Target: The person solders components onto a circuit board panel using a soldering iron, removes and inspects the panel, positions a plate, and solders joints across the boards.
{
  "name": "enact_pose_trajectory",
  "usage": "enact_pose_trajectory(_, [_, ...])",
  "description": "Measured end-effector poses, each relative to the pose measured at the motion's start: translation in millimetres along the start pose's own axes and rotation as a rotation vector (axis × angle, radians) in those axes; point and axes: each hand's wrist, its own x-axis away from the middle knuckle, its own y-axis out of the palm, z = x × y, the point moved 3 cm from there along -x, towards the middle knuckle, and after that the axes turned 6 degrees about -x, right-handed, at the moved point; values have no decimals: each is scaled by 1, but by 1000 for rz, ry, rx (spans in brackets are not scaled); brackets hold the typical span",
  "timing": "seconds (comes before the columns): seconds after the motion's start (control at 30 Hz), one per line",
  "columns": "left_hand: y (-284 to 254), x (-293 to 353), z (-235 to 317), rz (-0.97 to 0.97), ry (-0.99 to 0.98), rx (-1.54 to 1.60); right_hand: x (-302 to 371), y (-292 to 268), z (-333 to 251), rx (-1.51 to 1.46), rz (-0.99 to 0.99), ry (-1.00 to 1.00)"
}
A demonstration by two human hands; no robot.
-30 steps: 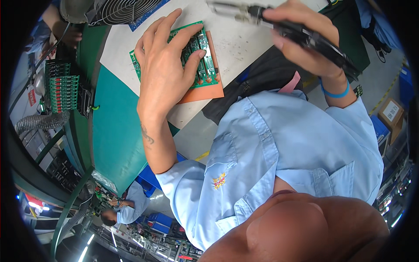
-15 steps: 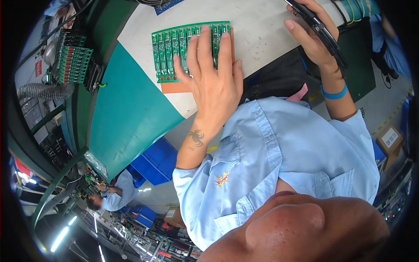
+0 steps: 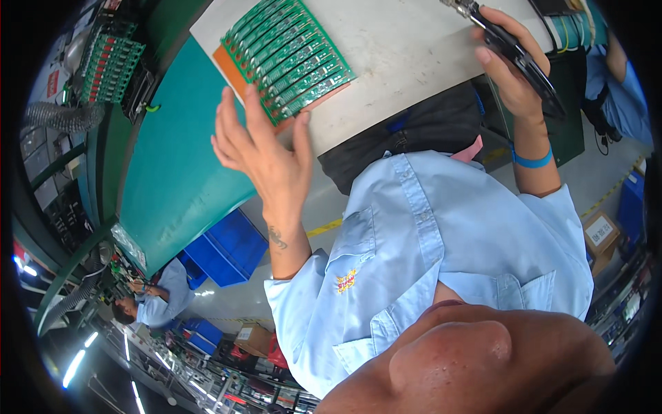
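Observation:
A green circuit board panel (image 3: 293, 52), made up of several narrow strips side by side, lies at an angle over an orange-brown plate (image 3: 232, 69) on the light worktop. My left hand (image 3: 265, 148) is at the panel's near left end, fingers apart. One fingertip and the thumb come close to its edge; whether they touch it I cannot tell. Off to the right, my right hand (image 3: 514, 72) grips a slim black handheld tool (image 3: 514, 52) with a metal tip. That tip points up and left, away from the panel. The tool's exact kind is unclear.
A green mat (image 3: 183, 159) covers the surface left of the worktop (image 3: 407, 62). More green boards stand in a rack (image 3: 114, 69) at the far left. Blue bins (image 3: 227, 248) sit below the mat. A co-worker (image 3: 162, 297) is at lower left, another person's sleeve (image 3: 607, 90) at right.
The panel and its plate have turned, so the strips now lie slanted. My left hand has come off the panel's top, moving left and nearer me. My right hand still holds the tool.

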Motion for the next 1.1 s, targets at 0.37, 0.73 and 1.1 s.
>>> enact_pose_trajectory(0.37, [-4, 0, -27, 5, -46, 0, 10, 35, -36, -15, -506, -204])
enact_pose_trajectory(0.73, [-12, -67, -47, -182, -6, 628, 18, 55, -29, 74, -707, -222])
enact_pose_trajectory(1.1, [47, -115, -53, -107, -107, 560, 22, 57, -26, 89, -690, -210])
